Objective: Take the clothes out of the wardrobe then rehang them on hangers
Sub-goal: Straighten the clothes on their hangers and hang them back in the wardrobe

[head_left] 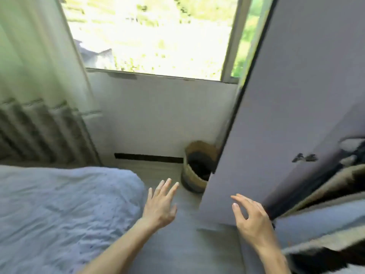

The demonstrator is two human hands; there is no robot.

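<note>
Fingers of the right hand are spread and lightly curved, grasping nothing. They lie over the lower corner of the wardrobe door, and I cannot tell whether the tips touch the panel. The left hand is released too, its fingers straight and fanned above the floor, apart from everything. Both hands seem raised to reach in past the door. With no garment in hand and no hanger in sight, I judge the task to be at its very start.

The clothes are inside the wardrobe at the right edge of the view, just beyond the right hand. They show as blurred bands of beige, dark and grey-blue cloth, with darker and pale pieces higher up. Whether they hang or lie folded cannot be made out. The door stands swung open toward the window, which is why the cloth shows at all. A small dark handle sits on its face.

A woven basket, dark inside, stands on the floor just beside the door and is partly hidden by it. To the left lies a bed with a crumpled blue cover, a likely surface for laying garments out before rehanging. A pale curtain hangs beside the window.

No brand, label or writing can be read anywhere
</note>
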